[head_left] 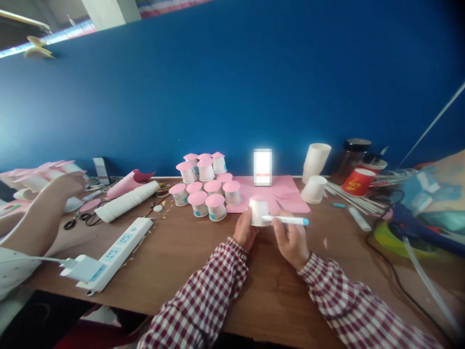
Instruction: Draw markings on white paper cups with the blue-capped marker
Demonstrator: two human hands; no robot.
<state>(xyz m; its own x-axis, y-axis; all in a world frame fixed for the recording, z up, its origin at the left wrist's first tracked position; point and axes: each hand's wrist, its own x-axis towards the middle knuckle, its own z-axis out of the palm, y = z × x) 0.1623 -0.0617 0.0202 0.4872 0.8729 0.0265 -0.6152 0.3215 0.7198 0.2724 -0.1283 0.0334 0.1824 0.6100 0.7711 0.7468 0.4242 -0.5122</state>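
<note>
My left hand [244,231] is closed around a small white paper cup [258,211] with a pink paper top, held on its side just above the wooden table [189,271]. My right hand [292,240] grips a white pen with a blue cap [286,220], its tip against the cup's side. Just behind the cup lies a pink paper sheet [271,194]. To the left of it stands a pile of finished pink-topped cups [205,186].
A white power strip [114,254] lies at the left front. A long stack of white cups [127,201] and scissors [82,219] lie near another person's hand [67,184]. Upside-down white cups [314,174], a red cup [358,182], a jar and a blue glue gun [417,225] crowd the right.
</note>
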